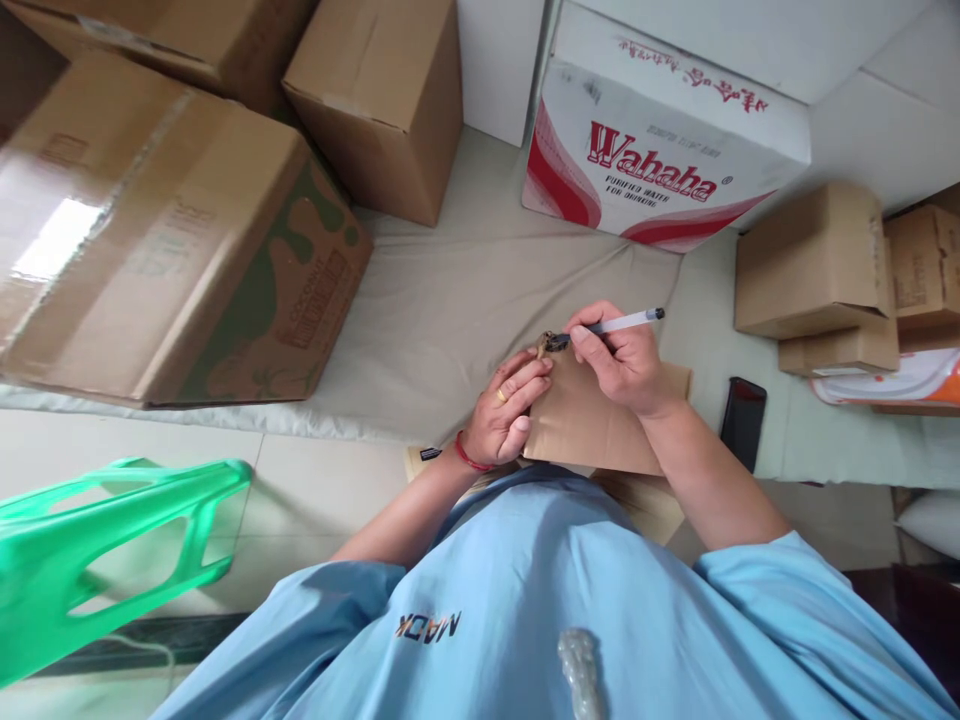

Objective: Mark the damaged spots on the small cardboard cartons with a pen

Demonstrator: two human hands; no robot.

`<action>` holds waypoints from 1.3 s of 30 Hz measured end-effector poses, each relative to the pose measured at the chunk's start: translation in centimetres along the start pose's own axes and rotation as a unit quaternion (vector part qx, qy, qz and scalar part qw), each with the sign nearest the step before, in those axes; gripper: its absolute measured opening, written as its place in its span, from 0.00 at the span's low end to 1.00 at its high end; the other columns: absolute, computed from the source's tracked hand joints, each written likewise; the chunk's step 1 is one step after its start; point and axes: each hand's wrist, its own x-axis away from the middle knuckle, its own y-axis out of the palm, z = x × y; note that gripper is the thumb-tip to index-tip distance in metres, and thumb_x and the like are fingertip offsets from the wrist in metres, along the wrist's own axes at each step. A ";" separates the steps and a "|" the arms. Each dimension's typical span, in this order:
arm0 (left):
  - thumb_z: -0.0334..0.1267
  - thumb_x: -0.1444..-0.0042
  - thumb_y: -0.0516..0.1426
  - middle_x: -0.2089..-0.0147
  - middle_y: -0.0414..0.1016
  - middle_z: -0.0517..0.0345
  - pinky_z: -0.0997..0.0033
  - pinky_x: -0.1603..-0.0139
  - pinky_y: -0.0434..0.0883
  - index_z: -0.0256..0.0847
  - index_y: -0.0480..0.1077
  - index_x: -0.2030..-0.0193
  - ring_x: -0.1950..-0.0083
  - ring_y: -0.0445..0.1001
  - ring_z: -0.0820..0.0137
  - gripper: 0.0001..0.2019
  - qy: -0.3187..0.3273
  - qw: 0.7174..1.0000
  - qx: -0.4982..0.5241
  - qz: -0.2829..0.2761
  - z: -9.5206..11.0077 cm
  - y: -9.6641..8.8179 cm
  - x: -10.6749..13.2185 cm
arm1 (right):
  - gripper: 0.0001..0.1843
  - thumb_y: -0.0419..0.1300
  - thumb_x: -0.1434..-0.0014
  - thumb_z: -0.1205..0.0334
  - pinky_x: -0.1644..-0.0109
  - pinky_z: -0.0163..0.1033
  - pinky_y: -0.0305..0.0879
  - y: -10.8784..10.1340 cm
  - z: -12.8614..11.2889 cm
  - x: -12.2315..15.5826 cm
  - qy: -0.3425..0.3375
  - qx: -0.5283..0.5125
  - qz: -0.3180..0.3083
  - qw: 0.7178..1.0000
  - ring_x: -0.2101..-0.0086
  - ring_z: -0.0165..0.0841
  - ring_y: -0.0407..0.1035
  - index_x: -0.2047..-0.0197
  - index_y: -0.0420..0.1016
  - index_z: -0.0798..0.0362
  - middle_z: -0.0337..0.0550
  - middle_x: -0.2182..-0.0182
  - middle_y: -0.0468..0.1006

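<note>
My right hand (619,365) pinches a pen (630,322) with a clear barrel and a dark end cap. Its tip meets a small brown-and-black piece (553,342) with a knobbly surface, too small to identify. My left hand (510,405), with a gold ring and a red wrist cord, has its fingers drawn together and the fingertips on that piece. Beneath both hands lies a brown cardboard panel (592,425), close to my body. The left hand covers part of its left edge.
A black phone (743,422) lies right of the cardboard. Around the covered surface (442,320) stand a large coconut carton (172,240), a Wahaha water carton (652,160), a plain box (382,100) and smaller boxes (814,260). A green plastic stool (150,530) is at lower left.
</note>
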 end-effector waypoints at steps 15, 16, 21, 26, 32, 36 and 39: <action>0.49 0.21 0.43 0.30 0.75 0.35 0.31 0.28 0.72 0.41 0.65 0.24 0.21 0.67 0.45 0.27 0.000 1.000 0.008 0.009 0.0 0.2 0.0 | 0.16 0.56 0.21 0.47 0.65 0.39 0.62 0.0 -0.2 -0.2 -0.009 0.017 -0.003 1.000 0.72 0.30 0.68 0.56 0.76 0.48 0.35 0.72 0.74; 0.49 0.21 0.43 0.29 0.75 0.35 0.31 0.28 0.72 0.41 0.64 0.24 0.22 0.67 0.45 0.27 0.000 1.000 0.008 0.008 0.0 0.2 0.0 | 0.16 0.56 0.21 0.48 0.65 0.39 0.62 0.0 -0.2 -0.2 -0.011 0.022 -0.010 1.000 0.73 0.30 0.68 0.56 0.76 0.48 0.35 0.72 0.74; 0.48 0.21 0.44 0.29 0.75 0.34 0.31 0.28 0.72 0.40 0.65 0.24 0.21 0.66 0.44 0.27 0.001 1.000 0.019 0.012 0.1 0.2 0.0 | 0.14 0.57 0.21 0.50 0.65 0.39 0.62 0.0 -0.3 -0.3 -0.010 0.039 0.003 0.999 0.73 0.29 0.67 0.56 0.76 0.48 0.35 0.71 0.75; 0.49 0.21 0.43 0.30 0.75 0.35 0.32 0.28 0.72 0.40 0.64 0.23 0.21 0.67 0.45 0.27 0.002 1.000 0.012 0.009 0.1 0.2 0.0 | 0.16 0.56 0.21 0.47 0.65 0.39 0.62 0.1 -0.2 -0.3 -0.007 0.031 -0.005 0.999 0.73 0.30 0.67 0.56 0.76 0.48 0.35 0.73 0.74; 0.49 0.21 0.43 0.30 0.75 0.35 0.31 0.29 0.73 0.41 0.64 0.24 0.22 0.67 0.44 0.28 -0.001 1.000 0.006 0.006 0.0 0.1 0.1 | 0.18 0.55 0.21 0.45 0.66 0.39 0.61 0.1 -0.3 -0.3 0.006 0.043 0.012 0.999 0.73 0.30 0.66 0.56 0.76 0.48 0.36 0.72 0.75; 0.49 0.21 0.43 0.30 0.75 0.35 0.32 0.29 0.73 0.41 0.64 0.23 0.22 0.67 0.44 0.28 0.000 1.000 0.007 0.008 0.1 0.2 0.0 | 0.18 0.56 0.21 0.45 0.66 0.39 0.61 0.1 -0.4 -0.3 0.004 0.030 -0.006 1.000 0.73 0.30 0.66 0.56 0.76 0.48 0.36 0.73 0.74; 0.48 0.21 0.43 0.29 0.75 0.34 0.34 0.28 0.72 0.39 0.64 0.23 0.21 0.65 0.45 0.28 0.003 1.000 0.016 0.009 0.1 0.2 0.0 | 0.17 0.56 0.21 0.46 0.66 0.39 0.61 0.1 -0.4 -0.3 0.003 0.037 -0.001 0.999 0.74 0.29 0.66 0.57 0.76 0.48 0.36 0.72 0.74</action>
